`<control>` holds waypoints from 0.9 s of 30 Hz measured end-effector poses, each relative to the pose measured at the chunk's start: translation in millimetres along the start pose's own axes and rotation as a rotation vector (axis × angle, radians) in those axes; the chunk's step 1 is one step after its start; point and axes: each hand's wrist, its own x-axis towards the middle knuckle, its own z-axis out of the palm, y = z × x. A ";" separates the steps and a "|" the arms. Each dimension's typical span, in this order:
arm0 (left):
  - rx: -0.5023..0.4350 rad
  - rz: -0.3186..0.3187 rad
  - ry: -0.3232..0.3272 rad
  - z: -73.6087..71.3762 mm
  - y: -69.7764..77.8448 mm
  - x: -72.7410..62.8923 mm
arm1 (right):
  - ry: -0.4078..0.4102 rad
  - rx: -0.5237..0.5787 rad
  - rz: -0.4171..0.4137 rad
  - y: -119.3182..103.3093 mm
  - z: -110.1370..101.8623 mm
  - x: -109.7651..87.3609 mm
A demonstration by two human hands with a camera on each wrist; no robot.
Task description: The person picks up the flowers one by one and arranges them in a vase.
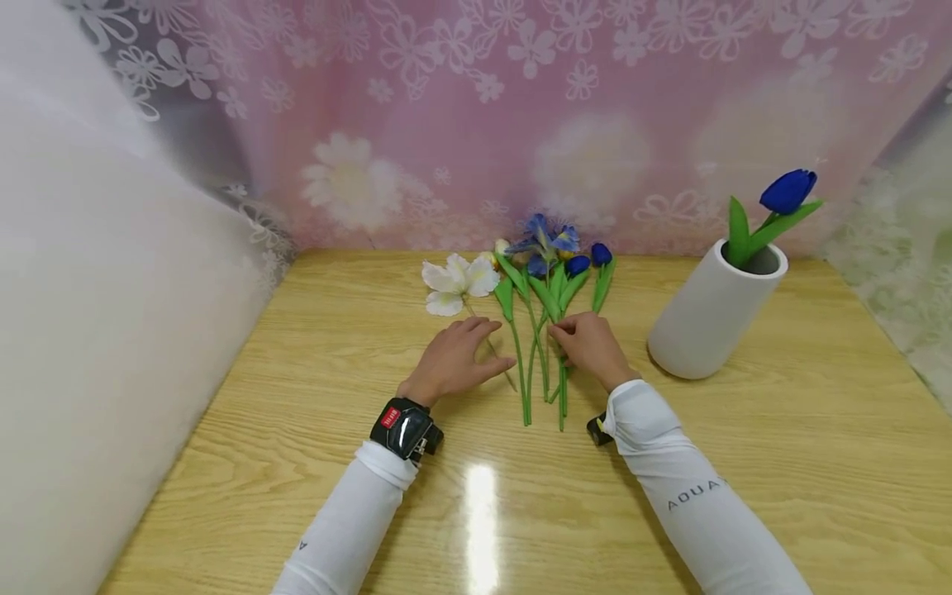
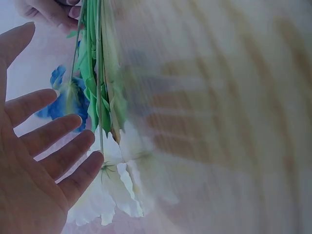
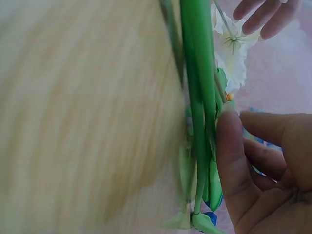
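A blue iris stands out over a loose bunch of artificial flowers. My right hand pinches its thin stem between thumb and forefinger, seen closely in the right wrist view. Beneath it, blue tulips with green leaves and long green stems lie on the table, along with paler blooms partly covered. My left hand hovers with spread fingers over the thin stem of a white flower, left of the bunch. In the left wrist view that palm holds nothing.
To the right stands a tall white vase with a slanted look, holding one blue tulip. A pink floral curtain hangs behind the wooden table. White fabric borders the left side.
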 end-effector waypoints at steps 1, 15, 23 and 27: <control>0.003 0.001 0.003 -0.1 0.3 0.0 | 0.001 0.004 0.007 0.1 0.4 0.8; 0.017 0.013 0.014 -0.4 0.5 -1.1 | 0.009 0.064 0.037 2.9 2.2 7.3; 0.024 -0.002 0.006 0.3 0.4 -2.9 | -0.006 0.077 0.048 7.1 0.9 4.7; 0.029 0.007 0.016 -1.9 1.4 -1.3 | 0.006 0.121 0.032 6.3 -0.8 4.3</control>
